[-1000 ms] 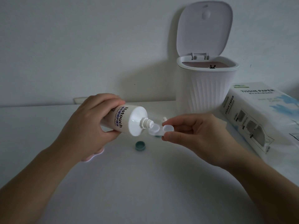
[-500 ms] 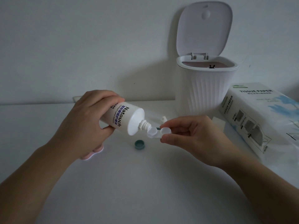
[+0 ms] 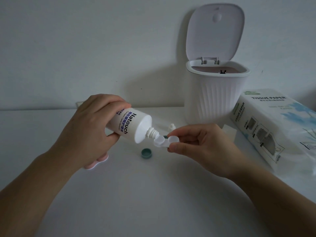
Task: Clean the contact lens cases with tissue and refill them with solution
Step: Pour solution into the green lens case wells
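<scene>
The left hand (image 3: 89, 132) gripped the solution bottle (image 3: 130, 126), tilted with its nozzle over the left well of a clear lens case (image 3: 165, 141). The right hand (image 3: 201, 146) pinched that case by its right end, above the table (image 3: 153, 194). A green cap (image 3: 146, 153) lay just below; a pink case (image 3: 97, 162) peeked from under the left hand. A bin (image 3: 215, 93) with its lid up and a tissue pack (image 3: 277, 130) stood to the right.

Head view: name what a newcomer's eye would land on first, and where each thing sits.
At the centre, the left hand tips a white Natouch solution bottle, its nozzle over one well of the clear lens case pinched by the right hand. Behind them a white ribbed bin stands with its lid up, a tissue pack at its right. A teal cap lies on the table below the bottle.
</scene>
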`<action>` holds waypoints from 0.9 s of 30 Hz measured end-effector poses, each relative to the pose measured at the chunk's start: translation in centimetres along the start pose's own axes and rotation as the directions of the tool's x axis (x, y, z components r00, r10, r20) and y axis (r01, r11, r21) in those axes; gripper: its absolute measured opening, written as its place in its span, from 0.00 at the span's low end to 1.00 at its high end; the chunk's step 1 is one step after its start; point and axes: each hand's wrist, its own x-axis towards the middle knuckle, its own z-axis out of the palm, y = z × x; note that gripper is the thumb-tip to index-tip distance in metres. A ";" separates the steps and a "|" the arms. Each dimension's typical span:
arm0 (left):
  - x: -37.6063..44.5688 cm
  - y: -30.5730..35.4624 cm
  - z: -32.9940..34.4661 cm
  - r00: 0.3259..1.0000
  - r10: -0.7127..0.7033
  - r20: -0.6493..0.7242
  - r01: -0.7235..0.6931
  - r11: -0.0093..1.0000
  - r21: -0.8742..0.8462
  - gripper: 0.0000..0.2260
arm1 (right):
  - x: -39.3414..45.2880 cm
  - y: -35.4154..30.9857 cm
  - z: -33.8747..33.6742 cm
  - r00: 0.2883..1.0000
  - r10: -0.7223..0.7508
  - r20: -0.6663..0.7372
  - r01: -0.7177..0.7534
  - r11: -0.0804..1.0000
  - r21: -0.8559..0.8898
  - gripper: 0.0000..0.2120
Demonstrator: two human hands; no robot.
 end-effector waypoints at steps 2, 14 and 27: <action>0.1 0.0 0.0 1.000 0.007 0.000 -0.007 1.000 0.008 0.35 | 0.0 0.0 0.0 1.000 0.000 0.008 0.000 1.000 -0.002 0.08; 0.2 -0.3 0.1 0.999 0.043 -0.016 -0.043 0.998 0.040 0.33 | 0.0 0.1 0.1 1.000 -0.014 0.001 0.014 1.000 -0.015 0.09; 0.3 0.1 0.0 0.998 0.059 -0.033 -0.058 0.997 0.044 0.32 | 0.0 0.2 0.1 1.000 -0.006 0.004 0.006 1.000 0.001 0.08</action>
